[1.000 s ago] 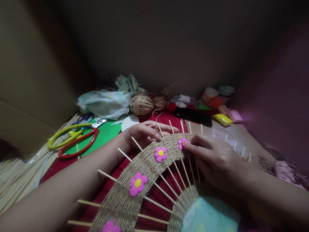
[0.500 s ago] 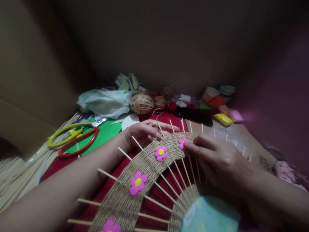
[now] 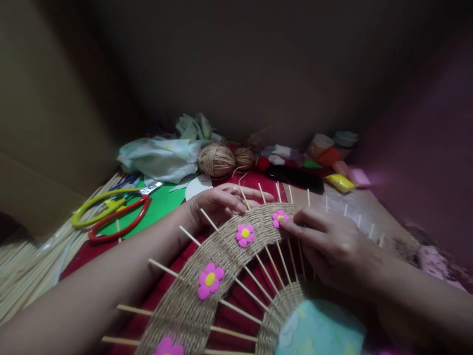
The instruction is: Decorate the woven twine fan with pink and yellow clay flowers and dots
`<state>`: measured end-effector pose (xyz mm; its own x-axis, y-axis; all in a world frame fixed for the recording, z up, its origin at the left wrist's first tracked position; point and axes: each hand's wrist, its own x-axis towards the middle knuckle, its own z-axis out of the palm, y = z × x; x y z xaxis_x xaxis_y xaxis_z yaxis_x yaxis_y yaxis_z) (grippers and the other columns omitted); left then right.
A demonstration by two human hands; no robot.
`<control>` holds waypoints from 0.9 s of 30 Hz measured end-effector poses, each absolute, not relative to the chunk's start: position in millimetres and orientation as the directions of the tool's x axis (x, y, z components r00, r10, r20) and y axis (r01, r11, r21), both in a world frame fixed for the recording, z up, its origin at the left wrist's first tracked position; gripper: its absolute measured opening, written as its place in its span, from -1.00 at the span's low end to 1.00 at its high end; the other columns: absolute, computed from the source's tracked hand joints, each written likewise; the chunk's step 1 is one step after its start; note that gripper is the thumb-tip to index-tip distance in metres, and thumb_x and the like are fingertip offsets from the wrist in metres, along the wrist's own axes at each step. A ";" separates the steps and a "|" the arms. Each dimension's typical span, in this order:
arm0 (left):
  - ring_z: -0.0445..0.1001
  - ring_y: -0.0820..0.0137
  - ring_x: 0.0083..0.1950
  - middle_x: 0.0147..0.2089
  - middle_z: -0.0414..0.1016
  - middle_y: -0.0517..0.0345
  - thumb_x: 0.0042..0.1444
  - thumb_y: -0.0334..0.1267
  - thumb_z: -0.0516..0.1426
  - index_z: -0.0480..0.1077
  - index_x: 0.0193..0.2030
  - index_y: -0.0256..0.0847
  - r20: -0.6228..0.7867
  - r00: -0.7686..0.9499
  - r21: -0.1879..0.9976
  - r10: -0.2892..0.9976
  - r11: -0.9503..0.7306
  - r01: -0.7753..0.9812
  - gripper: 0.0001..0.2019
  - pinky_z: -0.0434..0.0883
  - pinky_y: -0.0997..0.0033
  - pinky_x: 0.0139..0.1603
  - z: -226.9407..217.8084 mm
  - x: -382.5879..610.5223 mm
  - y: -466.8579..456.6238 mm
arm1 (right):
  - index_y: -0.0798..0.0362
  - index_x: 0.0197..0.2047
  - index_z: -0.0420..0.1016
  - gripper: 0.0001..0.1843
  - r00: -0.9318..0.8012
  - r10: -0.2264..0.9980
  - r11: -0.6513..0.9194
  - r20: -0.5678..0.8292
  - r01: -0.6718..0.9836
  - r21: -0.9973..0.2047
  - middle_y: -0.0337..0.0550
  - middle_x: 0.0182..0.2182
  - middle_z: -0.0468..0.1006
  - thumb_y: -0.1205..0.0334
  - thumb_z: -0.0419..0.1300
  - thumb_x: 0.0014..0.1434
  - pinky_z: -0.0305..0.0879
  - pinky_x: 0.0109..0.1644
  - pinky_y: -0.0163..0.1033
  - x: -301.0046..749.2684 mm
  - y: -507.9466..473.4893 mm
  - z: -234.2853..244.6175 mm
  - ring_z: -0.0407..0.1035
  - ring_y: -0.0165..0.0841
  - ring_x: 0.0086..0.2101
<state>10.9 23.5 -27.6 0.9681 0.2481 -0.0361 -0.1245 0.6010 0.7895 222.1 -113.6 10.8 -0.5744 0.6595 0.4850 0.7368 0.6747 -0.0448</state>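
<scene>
A woven twine ring (image 3: 188, 310) on thin wooden sticks carries several pink flowers with yellow centres. My right hand (image 3: 332, 241) lies over its upper right part. The index fingertip touches the yellow centre of the farthest visible flower (image 3: 280, 217); the other fingers are curled, and what they may hold is hidden. Behind the outer edge, among the stick ends, my left hand (image 3: 218, 199) is open with its fingers stretched out; the band partly covers it. An inner woven ring (image 3: 271, 315) surrounds a pale blue-green patterned disc (image 3: 320, 328) at the bottom.
Scissors (image 3: 142, 199) with yellow and red handles lie left on a green sheet (image 3: 170, 195). Twine balls (image 3: 217, 160), patterned cloth (image 3: 158, 158), a black object (image 3: 295, 178), a yellow packet (image 3: 340, 183) and cups (image 3: 320, 144) stand behind. Long sticks (image 3: 22, 276) lie far left.
The whole view has shifted very slightly. Both hands keep nearly the same places, with the right index finger still on the farthest visible flower.
</scene>
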 end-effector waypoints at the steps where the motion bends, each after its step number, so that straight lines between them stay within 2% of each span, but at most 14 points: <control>1: 0.53 0.20 -0.08 -0.07 0.55 -0.18 -0.11 -0.51 0.09 0.33 0.11 -0.43 -0.033 0.968 0.789 0.249 0.601 -0.128 -0.45 0.37 0.22 0.00 -27.9 10.8 23.7 | 0.27 -0.17 0.51 -0.71 -0.586 0.655 0.676 0.477 0.736 -0.024 0.00 -0.45 0.44 0.51 -0.02 0.17 0.26 -0.47 -0.26 221.2 -113.6 11.4 0.31 -0.35 -0.47; 6: 0.55 0.23 -0.13 -0.09 0.56 -0.17 -0.12 -0.51 0.10 0.30 0.15 -0.43 -0.048 0.971 0.793 0.234 0.601 -0.105 -0.41 0.40 0.33 -0.13 -27.7 10.8 24.3 | 0.25 -0.13 0.51 -0.69 -0.565 0.660 0.669 0.494 0.742 -0.046 0.02 -0.41 0.46 0.50 -0.02 0.18 0.25 -0.46 -0.26 220.6 -111.8 14.7 0.31 -0.35 -0.45; 14: 0.53 0.19 -0.07 -0.10 0.56 -0.20 -0.12 -0.53 0.08 0.32 0.14 -0.46 -0.023 0.971 0.782 0.238 0.609 -0.131 -0.42 0.38 0.26 -0.04 -27.0 11.9 22.8 | 0.21 -0.14 0.52 -0.66 -0.594 0.656 0.660 0.466 0.751 0.028 -0.03 -0.45 0.43 0.49 -0.05 0.19 0.25 -0.47 -0.28 218.3 -104.8 14.8 0.30 -0.37 -0.47; 19: 0.55 0.26 -0.16 -0.14 0.57 -0.16 -0.10 -0.55 0.09 0.36 0.10 -0.45 -0.040 0.968 0.780 0.249 0.614 -0.125 -0.48 0.40 0.34 -0.10 -28.1 11.1 24.1 | 0.19 -0.10 0.51 -0.67 -0.517 0.701 0.615 0.492 0.787 -0.050 -0.04 -0.42 0.39 0.48 -0.03 0.18 0.28 -0.45 -0.26 224.7 -106.5 16.5 0.29 -0.36 -0.45; 22: 0.54 0.22 -0.10 -0.09 0.55 -0.18 -0.11 -0.54 0.08 0.34 0.12 -0.45 -0.021 0.969 0.778 0.246 0.613 -0.139 -0.45 0.37 0.27 -0.01 -28.8 11.2 24.1 | 0.20 -0.13 0.52 -0.67 -0.512 0.718 0.609 0.471 0.790 -0.070 -0.02 -0.43 0.39 0.46 -0.05 0.20 0.28 -0.45 -0.26 226.8 -107.4 13.6 0.30 -0.35 -0.45; 27: 0.50 0.14 0.00 -0.05 0.53 -0.23 -0.10 -0.53 0.08 0.29 0.16 -0.46 -0.024 0.972 0.794 0.235 0.595 -0.124 -0.42 0.31 0.14 0.09 -28.7 11.5 23.7 | 0.27 -0.12 0.50 -0.66 -0.540 0.701 0.624 0.465 0.780 -0.035 0.01 -0.44 0.40 0.48 -0.07 0.20 0.29 -0.44 -0.25 227.7 -110.2 14.8 0.29 -0.35 -0.45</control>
<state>11.5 23.7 -28.7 0.9717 0.2348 -0.0238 -0.1243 0.5946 0.7943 227.7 -110.2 14.8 -0.5403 0.7012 0.4653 0.7804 0.6243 -0.0346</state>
